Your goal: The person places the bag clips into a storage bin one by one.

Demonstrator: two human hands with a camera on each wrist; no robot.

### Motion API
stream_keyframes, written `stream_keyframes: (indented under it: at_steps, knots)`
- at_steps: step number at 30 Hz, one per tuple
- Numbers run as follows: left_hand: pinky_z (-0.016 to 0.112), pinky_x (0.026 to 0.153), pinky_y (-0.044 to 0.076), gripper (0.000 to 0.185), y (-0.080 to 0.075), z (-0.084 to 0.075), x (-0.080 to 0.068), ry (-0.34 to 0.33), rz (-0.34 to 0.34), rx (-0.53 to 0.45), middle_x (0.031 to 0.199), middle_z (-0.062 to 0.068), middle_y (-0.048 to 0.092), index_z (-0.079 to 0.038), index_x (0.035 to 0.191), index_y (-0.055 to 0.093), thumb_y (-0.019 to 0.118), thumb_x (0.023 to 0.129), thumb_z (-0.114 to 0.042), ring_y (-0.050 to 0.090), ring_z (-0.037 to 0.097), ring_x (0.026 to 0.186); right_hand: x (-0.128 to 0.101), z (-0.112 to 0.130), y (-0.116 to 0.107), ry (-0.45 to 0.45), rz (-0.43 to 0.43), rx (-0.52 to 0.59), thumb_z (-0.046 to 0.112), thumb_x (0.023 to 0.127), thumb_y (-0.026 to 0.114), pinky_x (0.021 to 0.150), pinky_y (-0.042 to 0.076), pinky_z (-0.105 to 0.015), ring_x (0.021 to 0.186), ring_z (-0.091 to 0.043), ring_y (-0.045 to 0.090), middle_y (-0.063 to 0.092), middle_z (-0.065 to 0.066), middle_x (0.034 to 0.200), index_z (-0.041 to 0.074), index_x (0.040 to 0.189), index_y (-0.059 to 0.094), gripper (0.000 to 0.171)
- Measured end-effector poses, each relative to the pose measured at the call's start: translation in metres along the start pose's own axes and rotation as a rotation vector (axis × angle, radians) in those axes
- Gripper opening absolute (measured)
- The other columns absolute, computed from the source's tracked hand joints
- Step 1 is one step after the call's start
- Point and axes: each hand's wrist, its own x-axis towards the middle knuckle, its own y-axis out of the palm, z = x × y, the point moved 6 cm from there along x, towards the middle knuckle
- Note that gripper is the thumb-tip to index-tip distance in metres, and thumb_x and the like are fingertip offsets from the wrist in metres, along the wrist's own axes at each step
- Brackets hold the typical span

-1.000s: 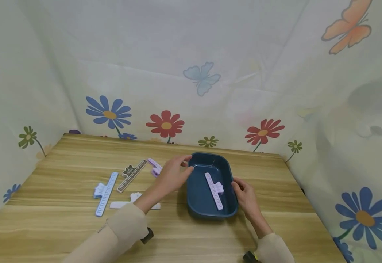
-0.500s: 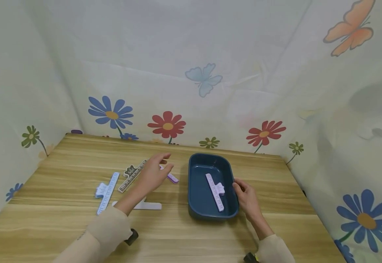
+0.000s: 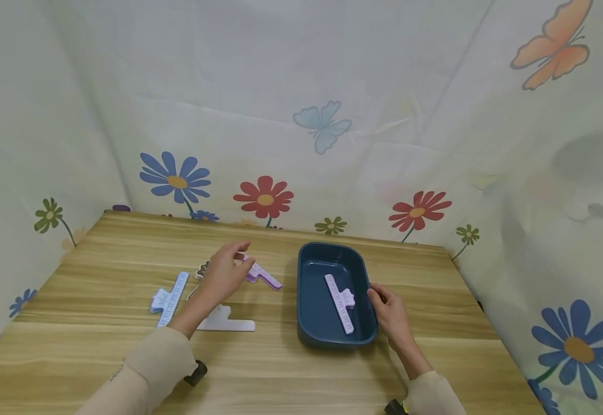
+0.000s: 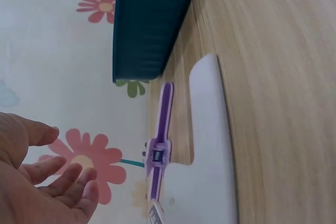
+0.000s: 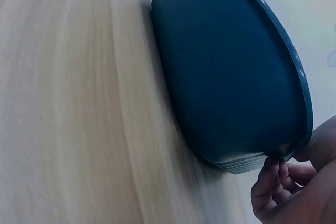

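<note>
My left hand (image 3: 224, 274) hovers over the clips with fingers loosely bent. In the left wrist view, nothing sits between its thumb and fingers. Just beyond the fingertips lies a purple piano-key clip (image 3: 267, 278) on the table. Below the hand is a white clip (image 3: 231, 325); a black clip (image 3: 202, 270) is mostly hidden behind the hand. A light blue clip (image 3: 174, 297) lies left of the forearm. My right hand (image 3: 390, 314) pinches the right rim of a dark blue plastic bin (image 3: 311, 337), thumb and fingers on its wall. A pale lilac clip (image 3: 338, 302) lies inside the bin.
The wooden table (image 3: 280, 374) runs back to a pale curtain (image 3: 218, 86) printed with flowers and butterflies. The same curtain hangs on both sides. The bin's walls stand up between the loose clips and my right hand.
My left hand has moved left from beside the bin, over the purple clip to above the black one. The purple clip now shows more fully. My right hand keeps its place on the bin.
</note>
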Motion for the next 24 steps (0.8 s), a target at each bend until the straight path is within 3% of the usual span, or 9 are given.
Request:
stream_keyframes:
  at_steps: [6,16,24]
  knots:
    - [0.052,0.098,0.051,0.048,0.004,0.013,0.002,-0.037,0.02,0.01,0.139,0.027,0.057,0.009,0.142,0.054,0.064,0.1,-0.011,0.058,0.041,0.122,-0.001,0.001,0.0,0.011,-0.003,-0.007,0.011,0.106,0.058,0.084,0.051,-0.02,0.105,-0.031,0.063,0.068,-0.025,0.126,-0.008,0.132,0.065,0.033]
    - [0.052,0.097,0.053,0.049,0.015,0.034,0.006,-0.133,0.078,0.07,0.14,0.03,0.055,0.01,0.143,0.052,0.063,0.101,-0.012,0.058,0.044,0.124,0.0,-0.002,0.0,0.011,-0.007,0.008,0.01,0.106,0.058,0.08,0.047,-0.014,0.106,-0.031,0.062,0.068,-0.025,0.126,-0.008,0.131,0.065,0.032]
    - [0.057,0.1,0.049,0.051,0.023,0.042,0.011,-0.121,0.083,0.152,0.131,0.032,0.061,0.013,0.138,0.055,0.067,0.098,-0.016,0.059,0.047,0.12,0.001,-0.003,0.0,-0.001,-0.011,0.001,0.01,0.106,0.058,0.081,0.048,-0.014,0.105,-0.031,0.063,0.068,-0.025,0.124,-0.007,0.131,0.066,0.031]
